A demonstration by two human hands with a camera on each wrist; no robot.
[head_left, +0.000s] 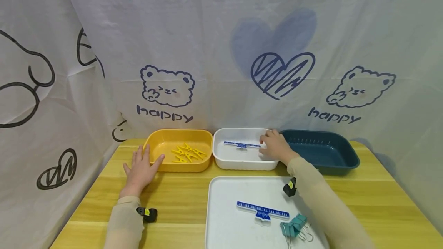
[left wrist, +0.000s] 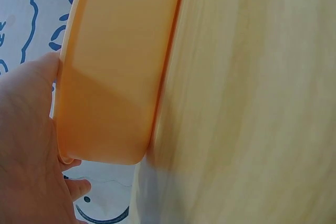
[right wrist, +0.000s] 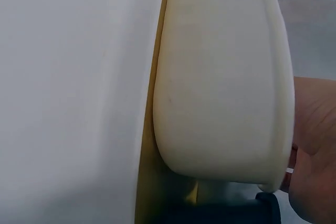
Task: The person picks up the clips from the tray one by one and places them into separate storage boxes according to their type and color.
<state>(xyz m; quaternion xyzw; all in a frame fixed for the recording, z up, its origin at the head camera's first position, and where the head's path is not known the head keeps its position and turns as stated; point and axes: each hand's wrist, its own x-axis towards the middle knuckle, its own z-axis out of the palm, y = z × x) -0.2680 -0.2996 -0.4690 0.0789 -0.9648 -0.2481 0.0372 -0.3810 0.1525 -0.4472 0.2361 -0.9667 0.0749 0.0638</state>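
Observation:
My left hand [head_left: 140, 170] rests with spread fingers over the left front corner of the yellow bin [head_left: 192, 167], its thumb at the front rim. Several yellow clothespins [head_left: 187, 153] lie inside that bin. In the white bin [head_left: 242, 164] lies a blue-and-white ruler clip [head_left: 241, 145]. Over the right end of this bin is my right hand [head_left: 277, 147], thumb and fingers apart close to the clip's right end. In the right wrist view, the bin's wall [right wrist: 220, 87] hides most of the fingers.
A white tray [head_left: 221, 195] in front holds another ruler clip [head_left: 262, 211] and teal binder clips [head_left: 294, 226]. The dark blue bin [head_left: 322, 151] stands right of the white one. Behind the bins hangs a printed curtain [head_left: 221, 99]; all stand on a wooden table [head_left: 176, 203].

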